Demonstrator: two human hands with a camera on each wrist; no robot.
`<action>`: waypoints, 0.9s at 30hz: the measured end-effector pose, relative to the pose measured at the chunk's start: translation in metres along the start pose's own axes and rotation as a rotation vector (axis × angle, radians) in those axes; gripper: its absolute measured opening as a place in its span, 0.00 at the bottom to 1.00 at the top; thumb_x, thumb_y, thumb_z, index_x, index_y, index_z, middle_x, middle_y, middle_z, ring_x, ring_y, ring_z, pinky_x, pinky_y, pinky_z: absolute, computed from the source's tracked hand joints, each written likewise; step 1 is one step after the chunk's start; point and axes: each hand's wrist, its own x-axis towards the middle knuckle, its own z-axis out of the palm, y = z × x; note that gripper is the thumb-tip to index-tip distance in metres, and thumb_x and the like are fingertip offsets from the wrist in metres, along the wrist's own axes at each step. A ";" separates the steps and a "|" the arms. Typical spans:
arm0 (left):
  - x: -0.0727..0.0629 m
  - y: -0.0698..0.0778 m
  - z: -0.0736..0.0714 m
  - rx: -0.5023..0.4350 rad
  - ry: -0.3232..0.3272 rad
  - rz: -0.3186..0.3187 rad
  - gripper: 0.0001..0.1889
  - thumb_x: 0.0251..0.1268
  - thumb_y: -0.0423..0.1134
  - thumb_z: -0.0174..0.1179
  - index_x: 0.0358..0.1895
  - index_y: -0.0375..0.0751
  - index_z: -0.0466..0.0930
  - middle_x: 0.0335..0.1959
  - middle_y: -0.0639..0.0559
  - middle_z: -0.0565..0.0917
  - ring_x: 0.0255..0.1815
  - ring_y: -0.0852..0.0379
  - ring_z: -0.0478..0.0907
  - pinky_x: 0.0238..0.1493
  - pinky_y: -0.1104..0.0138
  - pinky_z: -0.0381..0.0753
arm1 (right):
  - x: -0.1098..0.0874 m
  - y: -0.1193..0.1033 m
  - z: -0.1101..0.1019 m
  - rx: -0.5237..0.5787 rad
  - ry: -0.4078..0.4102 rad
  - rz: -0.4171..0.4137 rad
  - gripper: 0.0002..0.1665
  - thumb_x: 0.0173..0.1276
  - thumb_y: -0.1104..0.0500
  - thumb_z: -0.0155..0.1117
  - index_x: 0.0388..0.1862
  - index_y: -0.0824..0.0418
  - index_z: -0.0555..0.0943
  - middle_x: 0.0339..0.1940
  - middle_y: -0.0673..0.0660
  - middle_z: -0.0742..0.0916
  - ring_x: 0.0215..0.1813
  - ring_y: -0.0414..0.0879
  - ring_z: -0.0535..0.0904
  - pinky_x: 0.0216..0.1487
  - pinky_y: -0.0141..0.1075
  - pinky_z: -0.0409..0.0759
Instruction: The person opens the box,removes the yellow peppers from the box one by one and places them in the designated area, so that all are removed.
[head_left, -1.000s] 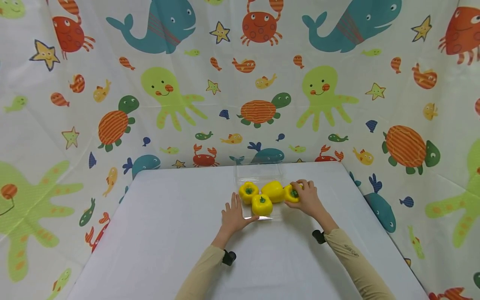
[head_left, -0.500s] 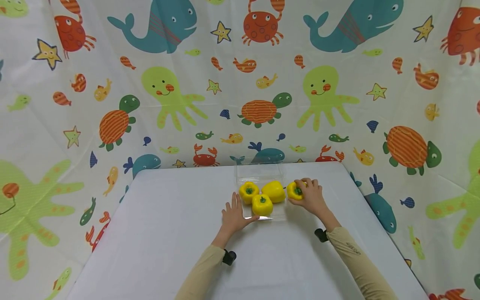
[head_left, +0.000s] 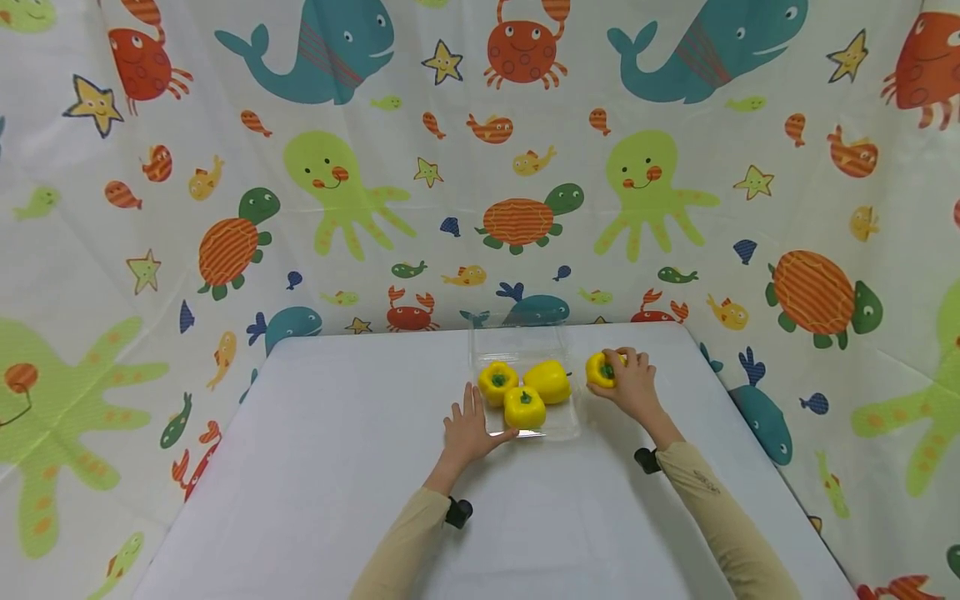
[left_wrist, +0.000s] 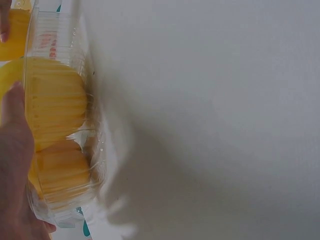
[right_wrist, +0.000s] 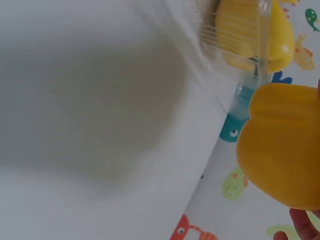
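Observation:
A clear plastic clamshell box [head_left: 564, 423] stands toward the table's back with its lid [head_left: 517, 338] folded open behind it. Inside sit three yellow bell peppers: one at the left [head_left: 498, 382], one at the front [head_left: 524, 408] and one lying on its side [head_left: 548, 382]. My left hand [head_left: 467, 432] rests on the box's front left corner, fingers spread and thumb along the front rim. To the right of the box, my right hand [head_left: 634, 387] grips a fourth yellow bell pepper [right_wrist: 285, 145] between thumb and fingers. That pepper is apart from the box in the right wrist view.
A white cloth covers the table [head_left: 337, 467]. Behind it and along both sides hangs a curtain [head_left: 450, 183] printed with sea animals. Each wrist carries a small black camera, one at the left [head_left: 458, 513] and one at the right [head_left: 647, 461].
My right hand has carried its pepper rightward and slightly back, away from the one lying on its side. My left hand has stayed at the box's corner.

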 end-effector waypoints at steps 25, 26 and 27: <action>0.002 -0.001 0.001 0.013 -0.008 0.006 0.60 0.40 0.76 0.49 0.69 0.35 0.41 0.72 0.42 0.43 0.64 0.31 0.55 0.58 0.40 0.58 | 0.019 0.030 0.012 -0.032 -0.104 0.170 0.39 0.53 0.44 0.65 0.57 0.63 0.63 0.53 0.72 0.66 0.49 0.68 0.59 0.44 0.61 0.57; 0.002 -0.001 0.000 0.013 -0.007 0.006 0.60 0.40 0.76 0.49 0.69 0.35 0.41 0.72 0.41 0.43 0.64 0.31 0.55 0.58 0.40 0.59 | 0.021 0.031 0.013 -0.032 -0.111 0.177 0.39 0.54 0.44 0.64 0.58 0.63 0.62 0.53 0.72 0.66 0.50 0.68 0.59 0.44 0.61 0.57; 0.002 -0.001 0.000 0.012 -0.006 0.007 0.60 0.40 0.76 0.48 0.69 0.35 0.41 0.72 0.41 0.43 0.64 0.31 0.55 0.58 0.39 0.59 | 0.022 0.032 0.013 -0.031 -0.117 0.182 0.39 0.54 0.44 0.64 0.58 0.63 0.62 0.54 0.72 0.66 0.50 0.69 0.58 0.45 0.62 0.57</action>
